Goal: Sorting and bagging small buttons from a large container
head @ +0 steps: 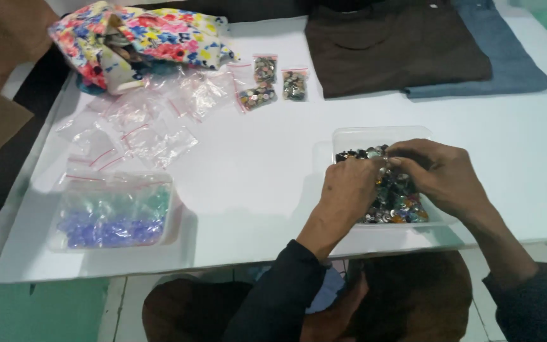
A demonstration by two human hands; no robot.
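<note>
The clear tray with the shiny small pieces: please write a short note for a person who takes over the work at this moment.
Left hand and right hand: both over the clear tray, fingertips together on something small; what they pinch is too small to tell.
Tray: on the white table, full of mixed shiny pieces.
Done: three small filled bags lie near the far edge.
Left: many empty zip bags beside the floral pouch; the tray remains well stocked.
Also: a second container with blue and green beads at the left, untouched.
</note>
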